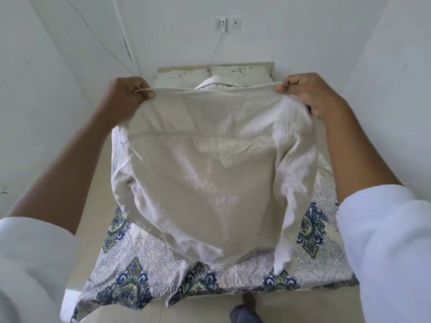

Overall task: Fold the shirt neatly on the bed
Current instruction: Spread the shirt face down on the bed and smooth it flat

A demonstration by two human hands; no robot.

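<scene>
A cream shirt point(205, 173) hangs in the air in front of me, its back panel facing me, stretched between both hands above the bed point(144, 259). My left hand point(126, 96) pinches the upper left edge of the shirt. My right hand point(310, 94) pinches the upper right edge, with bunched white fabric under its palm. A sleeve dangles down on the right side to just above the patterned bedspread. The shirt hides most of the middle of the bed.
The bed has a blue and green patterned spread, and two pale pillows point(240, 72) lie at its head with a white garment in front of them. White walls close in on both sides. A socket and cable point(222, 24) are on the far wall. My foot point(249, 301) stands on the tiled floor.
</scene>
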